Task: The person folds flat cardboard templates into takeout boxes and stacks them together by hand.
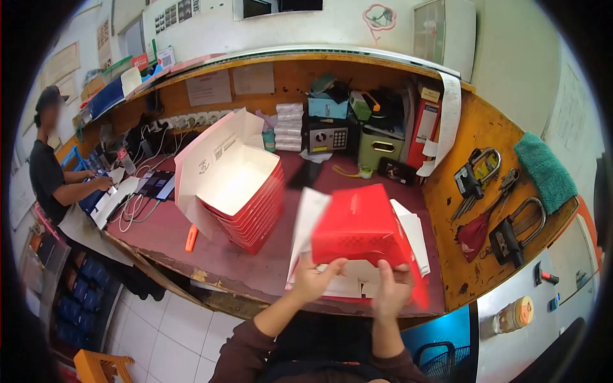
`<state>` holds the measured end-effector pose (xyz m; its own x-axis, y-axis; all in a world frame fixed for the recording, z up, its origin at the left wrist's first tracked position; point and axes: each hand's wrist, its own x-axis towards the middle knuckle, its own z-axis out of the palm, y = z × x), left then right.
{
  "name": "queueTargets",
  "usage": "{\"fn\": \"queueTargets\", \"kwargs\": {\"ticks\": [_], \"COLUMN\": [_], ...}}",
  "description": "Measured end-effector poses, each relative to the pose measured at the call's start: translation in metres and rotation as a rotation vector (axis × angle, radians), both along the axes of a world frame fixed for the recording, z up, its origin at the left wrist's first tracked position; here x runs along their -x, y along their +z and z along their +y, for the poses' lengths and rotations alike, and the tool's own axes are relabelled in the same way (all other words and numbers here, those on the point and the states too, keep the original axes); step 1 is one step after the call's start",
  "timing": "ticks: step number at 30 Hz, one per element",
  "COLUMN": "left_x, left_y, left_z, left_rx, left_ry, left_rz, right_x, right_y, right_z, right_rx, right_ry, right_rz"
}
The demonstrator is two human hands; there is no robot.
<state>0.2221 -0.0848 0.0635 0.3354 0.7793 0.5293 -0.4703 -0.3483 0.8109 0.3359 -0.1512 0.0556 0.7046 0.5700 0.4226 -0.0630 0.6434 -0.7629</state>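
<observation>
Red carton (354, 216) is pinched at near edge by L hand (316, 281) & R hand (391, 288), over white card blanks (414, 233) on desk (271, 265); folding's apparently in hand, w/ firm crease pressure prob. needed next.

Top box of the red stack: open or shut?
Open: the top box shows its white inside, and its raised flap leaves it uncovered.

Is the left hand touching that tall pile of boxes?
Apart: the head view shows maroon tabletop between the left hand and the pile of boxes.
</observation>
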Motion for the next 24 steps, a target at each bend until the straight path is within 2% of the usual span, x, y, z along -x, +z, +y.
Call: {"fn": "queueTargets", "kwargs": {"ticks": [1,2,3,5,9,11,14,16,18,20,22,24], "left_x": [-0.007,-0.011,-0.013,-0.01,-0.004,-0.004,-0.007,-0.011,-0.014,-0.022,-0.032,-0.023], "left_y": [-0.007,-0.015,-0.017,-0.017,-0.014,-0.014,-0.02,-0.02,-0.02,-0.034,-0.051,-0.054], "left_z": [-0.003,-0.006,-0.006,-0.003,0.003,0.003,0.005,0.006,0.006,0.005,0.009,0.019], "left_rx": [0.011,0.036,0.047,0.073,0.096,0.145,0.091,-0.047,-0.059,-0.015,-0.156,-0.373], "left_ry": [0.003,-0.018,-0.037,-0.038,-0.006,-0.02,-0.01,0.045,0.015,-0.037,0.039,0.191], "left_rz": [0.004,-0.033,-0.075,-0.042,0.058,0.065,0.08,0.084,0.066,0.021,0.009,0.061], "right_x": [0.016,0.027,0.023,0.01,-0.002,-0.001,0.0,0.003,0.012,0.014,0.025,0.018], "right_y": [-0.001,0.002,0.002,0.004,0.01,0.003,-0.01,-0.008,0.0,-0.003,0.006,-0.009], "right_z": [0.004,0.011,0.012,0.011,0.016,0.018,0.022,0.022,0.021,0.022,0.023,0.027], "right_rx": [-0.077,-0.136,-0.139,-0.102,-0.024,-0.011,-0.025,-0.049,-0.088,-0.045,-0.014,0.003], "right_ry": [-0.134,-0.107,-0.103,0.228,-0.002,-0.002,0.045,0.098,0.275,0.368,0.449,0.457], "right_rz": [0.079,0.319,0.318,0.426,0.335,0.31,0.315,0.335,0.537,0.541,0.505,0.519]}}
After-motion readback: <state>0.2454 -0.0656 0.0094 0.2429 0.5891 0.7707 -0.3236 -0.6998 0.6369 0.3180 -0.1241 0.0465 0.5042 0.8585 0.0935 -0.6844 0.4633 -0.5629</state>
